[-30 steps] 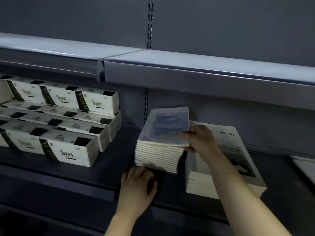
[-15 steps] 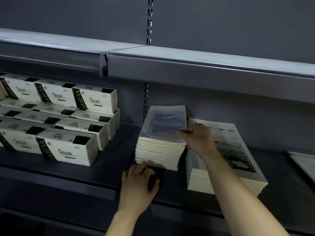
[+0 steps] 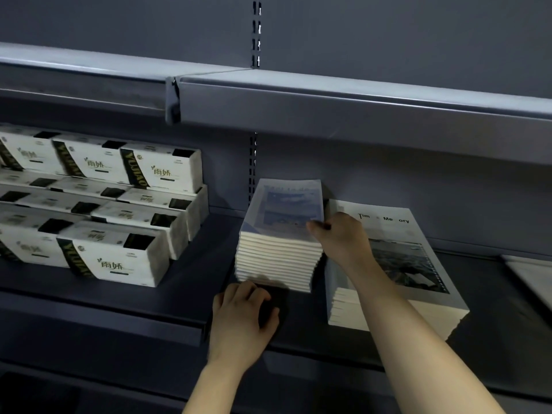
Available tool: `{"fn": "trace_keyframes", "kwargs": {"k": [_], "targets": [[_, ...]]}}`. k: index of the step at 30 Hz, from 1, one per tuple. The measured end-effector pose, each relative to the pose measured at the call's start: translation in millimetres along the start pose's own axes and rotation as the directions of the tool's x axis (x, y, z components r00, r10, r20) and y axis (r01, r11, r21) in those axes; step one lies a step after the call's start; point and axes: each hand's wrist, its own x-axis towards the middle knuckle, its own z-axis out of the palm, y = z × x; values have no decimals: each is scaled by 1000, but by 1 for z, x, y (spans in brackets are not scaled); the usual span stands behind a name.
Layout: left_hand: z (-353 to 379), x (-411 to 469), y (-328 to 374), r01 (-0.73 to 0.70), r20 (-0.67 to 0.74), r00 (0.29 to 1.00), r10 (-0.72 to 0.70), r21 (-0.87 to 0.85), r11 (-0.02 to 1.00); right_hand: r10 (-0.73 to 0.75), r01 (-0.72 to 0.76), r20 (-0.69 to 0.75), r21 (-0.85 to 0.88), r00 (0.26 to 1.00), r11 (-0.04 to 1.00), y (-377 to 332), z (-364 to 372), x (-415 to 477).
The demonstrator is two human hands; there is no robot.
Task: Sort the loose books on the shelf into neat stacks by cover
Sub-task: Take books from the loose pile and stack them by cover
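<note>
Grey shelf is bearing the blue-cover stack; your right hand is pinching its top edge, left hand lying loosely curled, so tugging is likely risking a topple.

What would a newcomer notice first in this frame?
The tall blue stack at centre, with the right hand gripping its top right corner and the left hand at its foot. A lower grey stack sits beside it on the right; white packs are piled at left.

dim, bluish | shadow under upper shelf | mild blur | wide-angle edge bending
</note>
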Motion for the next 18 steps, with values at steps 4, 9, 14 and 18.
{"fn": "trace_keyframes", "kwargs": {"k": [4,9,14,18], "targets": [[-1,0,1,-4,-8,1000,4,-7,1000,10,-10,12,-5,1000,1000,2,3,3],[-2,-1,2,-10,-10,1000,10,4,1000,-1,0,-30,-30,1000,1000,-1,-3,0],[-2,0,5,-28,10,1000,28,9,1000,-12,11,-41,-40,999,999,0,-4,-7],[-10,0,14,-42,17,999,42,-24,999,-43,43,-103,0,994,999,3,-14,-16]]}}
